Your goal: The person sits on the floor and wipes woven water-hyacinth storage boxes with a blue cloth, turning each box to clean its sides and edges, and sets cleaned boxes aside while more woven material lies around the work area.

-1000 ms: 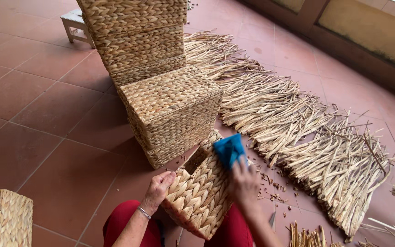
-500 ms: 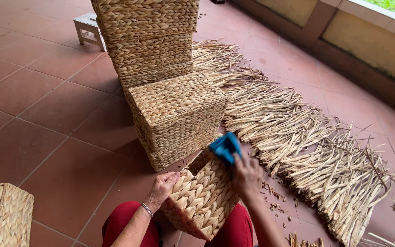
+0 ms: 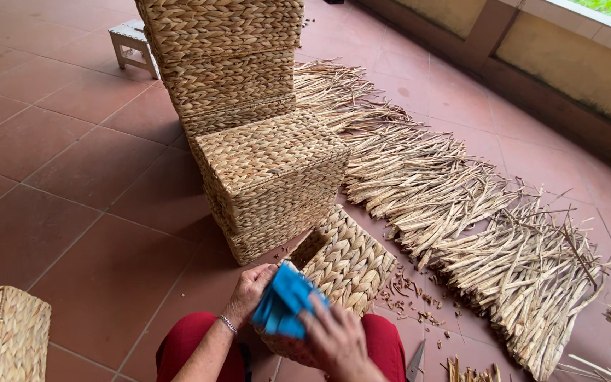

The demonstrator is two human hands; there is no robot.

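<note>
Fingers [image 3: 319, 322] press blue cloth [image 3: 284, 309] onto woven basket [image 3: 344, 262], seemingly gripping.

Two hands, left hand [image 3: 250, 291], right hand [image 3: 335, 341], one blue cloth [image 3: 284, 308], one woven basket on the lap [image 3: 344, 262], about five stacked woven baskets [image 3: 249, 120], one more basket at lower left [image 3: 1, 332], one small white stool [image 3: 130, 39], one spread of dried straw [image 3: 461, 212]

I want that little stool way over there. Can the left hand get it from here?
Probably not. The left hand grips the basket on the lap, and the stool stands far across the floor, beyond the stacked baskets.
</note>
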